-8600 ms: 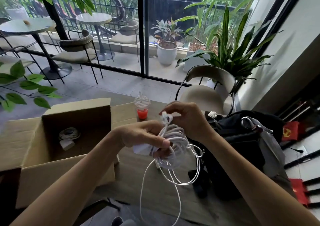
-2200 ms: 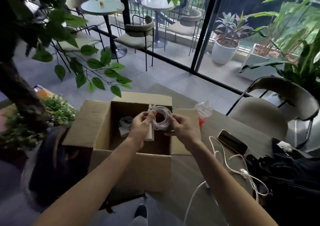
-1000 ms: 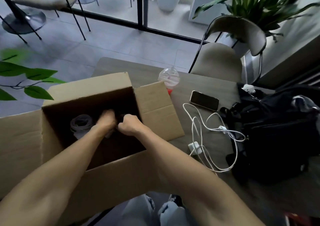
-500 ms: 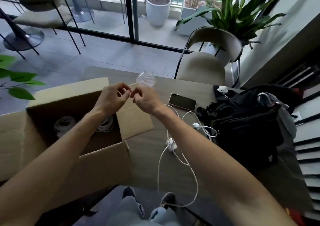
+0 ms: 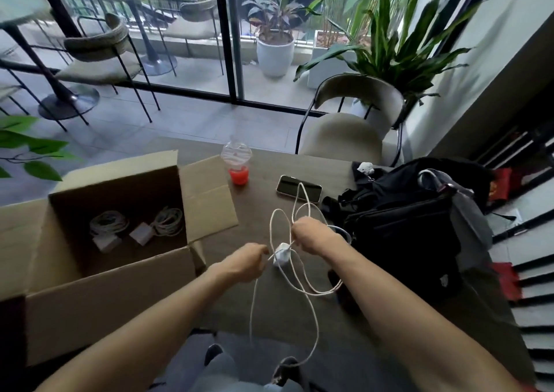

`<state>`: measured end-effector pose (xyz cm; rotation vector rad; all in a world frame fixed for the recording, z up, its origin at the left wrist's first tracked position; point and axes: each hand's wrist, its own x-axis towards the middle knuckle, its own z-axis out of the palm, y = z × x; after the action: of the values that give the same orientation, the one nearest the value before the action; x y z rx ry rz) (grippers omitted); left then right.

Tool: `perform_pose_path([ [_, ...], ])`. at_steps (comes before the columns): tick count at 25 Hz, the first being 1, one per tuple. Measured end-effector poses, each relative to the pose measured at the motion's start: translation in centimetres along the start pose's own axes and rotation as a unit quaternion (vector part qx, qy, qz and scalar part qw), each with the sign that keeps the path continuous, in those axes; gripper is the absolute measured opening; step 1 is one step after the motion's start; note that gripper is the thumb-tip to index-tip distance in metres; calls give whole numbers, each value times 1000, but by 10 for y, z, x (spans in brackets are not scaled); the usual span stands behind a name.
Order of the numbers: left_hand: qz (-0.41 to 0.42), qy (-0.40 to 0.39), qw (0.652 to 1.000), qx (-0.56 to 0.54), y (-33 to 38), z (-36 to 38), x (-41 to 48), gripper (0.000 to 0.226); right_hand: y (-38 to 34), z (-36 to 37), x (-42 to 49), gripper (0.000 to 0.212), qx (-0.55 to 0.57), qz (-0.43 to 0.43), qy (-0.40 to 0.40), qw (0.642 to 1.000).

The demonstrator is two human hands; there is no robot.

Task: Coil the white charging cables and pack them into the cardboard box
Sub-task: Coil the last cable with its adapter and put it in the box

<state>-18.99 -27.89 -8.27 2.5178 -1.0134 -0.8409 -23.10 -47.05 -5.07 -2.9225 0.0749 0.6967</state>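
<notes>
An open cardboard box (image 5: 99,280) stands at the table's left. Two coiled white cables with adapters lie on its floor, one (image 5: 108,223) left, one (image 5: 168,221) right. A loose white charging cable (image 5: 302,274) with a white adapter (image 5: 282,256) hangs over the table's near edge in long loops. My left hand (image 5: 246,262) grips the cable just left of the adapter. My right hand (image 5: 311,235) holds several of its loops just right of the adapter, slightly above the table.
A phone (image 5: 299,188) and a plastic cup (image 5: 238,166) with red drink stand beyond my hands. A black bag (image 5: 404,226) fills the table's right side. A chair (image 5: 347,127) sits at the far edge. The box's right flap (image 5: 207,196) lies open toward the cup.
The coil I held earlier now lies in the box beside the first one. Both hands have left the box, moved right and taken hold of the loose cable on the table.
</notes>
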Motion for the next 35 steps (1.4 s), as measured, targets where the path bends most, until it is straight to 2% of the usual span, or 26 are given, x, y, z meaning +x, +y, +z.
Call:
perform_pose_path([
  [3,-50,-62,997,17,3,35,0,40,13,-9,-9,16,81,-34,12,996],
  [5,-53,-32,997,-39,9,41,7,21,22,-19,-18,10,137,-53,33,989],
  [8,-114,69,975,-177,15,21,24,36,40,-43,-32,6,185,-82,49,978],
  [9,-133,89,968,-193,14,13,29,33,46,-52,-36,6,206,-87,58,973],
  [11,-132,44,984,-110,19,-7,31,22,55,-69,-44,6,266,-91,95,955],
  [13,-55,48,991,-115,33,-32,24,47,58,-86,-51,6,324,-102,145,929],
  [14,7,50,978,-202,40,-46,17,57,59,-93,-55,6,352,-111,165,915],
  [15,70,30,949,-307,48,-60,12,61,61,-102,-58,7,375,-122,185,900],
  [17,149,-23,882,-447,68,-88,0,56,64,-121,-64,14,405,-145,224,875],
  [19,184,17,869,-460,88,-106,-4,48,62,-139,-69,20,396,-178,258,863],
  [21,212,53,874,-433,113,-114,-2,39,59,-150,-70,22,384,-200,288,854],
  [23,226,51,867,-441,129,-112,1,24,54,-152,-72,14,385,-197,321,843],
  [24,233,33,837,-495,134,-111,0,18,53,-151,-74,9,373,-179,346,842],
  [25,239,0,782,-576,136,-112,-2,15,53,-146,-76,9,345,-147,376,847],
  [27,263,-68,633,-725,136,-116,-4,21,52,-132,-82,15,262,-75,412,869],
  [28,278,-81,561,-776,134,-119,-2,28,48,-123,-86,17,239,-57,389,888],
  [29,283,-74,516,-805,134,-121,1,33,40,-116,-90,18,234,-57,331,912],
  [30,279,-31,527,-802,134,-125,5,35,30,-109,-93,19,232,-60,255,937],
  [31,268,59,613,-741,134,-129,9,34,21,-104,-96,19,234,-63,187,952],
  [32,255,175,734,-604,132,-131,12,33,17,-101,-99,20,230,-67,151,959],
  [33,250,274,828,-421,128,-132,15,32,16,-102,-101,20,212,-82,147,963],
  [34,264,325,870,-259,125,-133,15,32,16,-108,-105,20,192,-104,163,962],
  [35,281,309,893,-171,123,-136,14,35,20,-115,-109,18,183,-129,191,956],
])
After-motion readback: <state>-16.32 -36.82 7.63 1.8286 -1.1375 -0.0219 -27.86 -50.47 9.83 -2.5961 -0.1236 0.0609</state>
